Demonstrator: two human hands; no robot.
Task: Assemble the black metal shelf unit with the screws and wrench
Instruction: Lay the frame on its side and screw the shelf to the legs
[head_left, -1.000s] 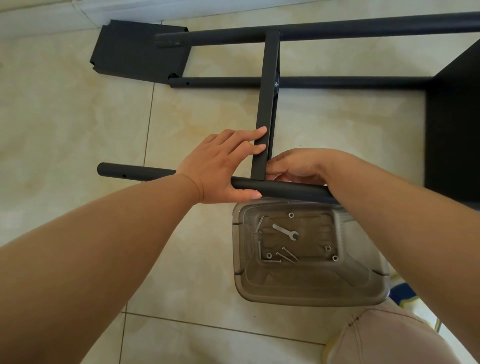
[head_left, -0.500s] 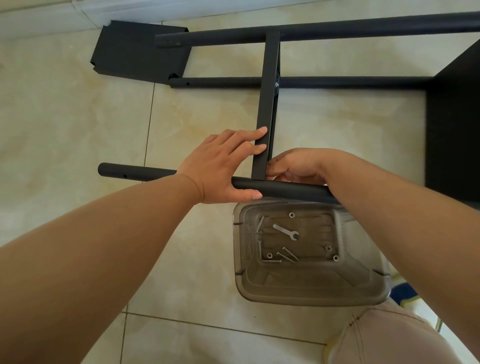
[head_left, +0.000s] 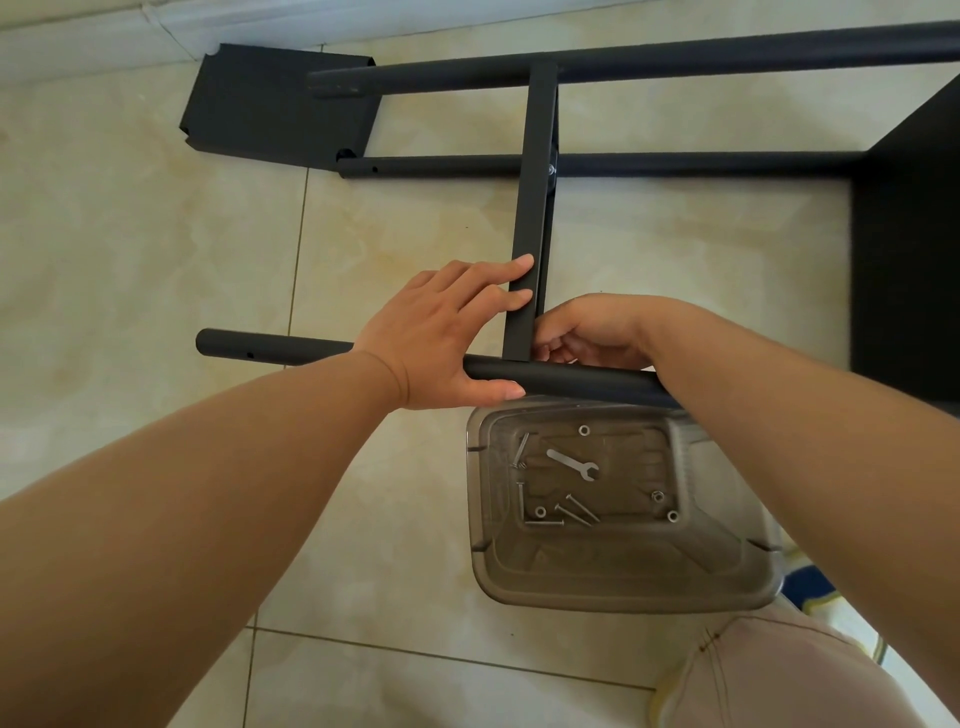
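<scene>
Both forearms are bare, with no sleeves, watch or rings showing on the left hand (head_left: 441, 332) or right hand (head_left: 597, 332). At the frame's lower right, a knee (head_left: 769, 675) wears pale pinkish trousers with a stitched seam.

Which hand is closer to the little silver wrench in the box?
The left hand, by a little. It grips the near tube, up and left of the wrench. The right hand sits farther up, beyond the tube, at the crossbar.
</scene>
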